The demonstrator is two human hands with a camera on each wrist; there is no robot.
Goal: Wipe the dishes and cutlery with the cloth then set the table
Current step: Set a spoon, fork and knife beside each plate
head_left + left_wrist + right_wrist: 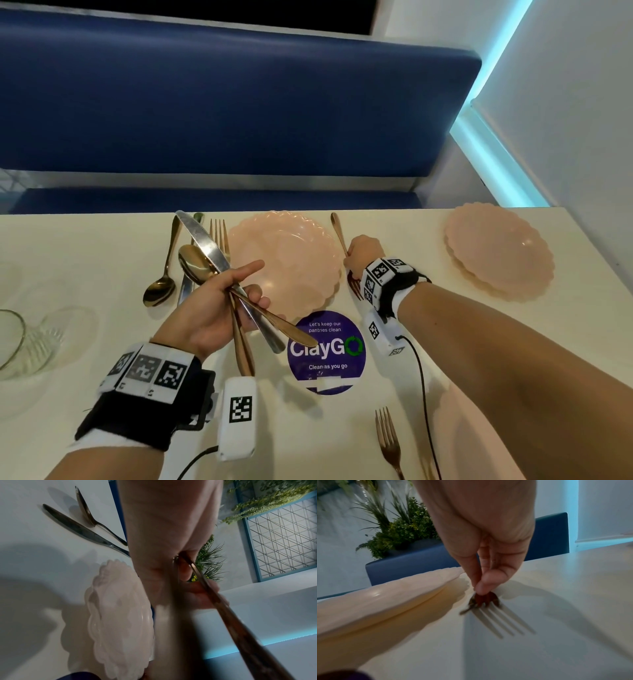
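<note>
Cutlery going down beside the far plate

At the worktop's near edge lies a gold fork (388, 442); above the purple sticker (327, 353) the left hand (209, 308) grips a bundle of knife (205, 241), spoon (195, 263) and gold handles. Beyond, the right hand (363, 253) fingers (485, 581) pinch a fork (494, 614) on the worktop (85, 246), just beside the pink plate (291, 260) near the far edge.

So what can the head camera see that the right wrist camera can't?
Only the head view shows the left hand gripping a bunch of cutlery, the purple sticker and a second pink plate. Only the right wrist view shows green plants and the fork's tines up close. Both show the right hand pinching that fork beside the middle pink plate.
</note>
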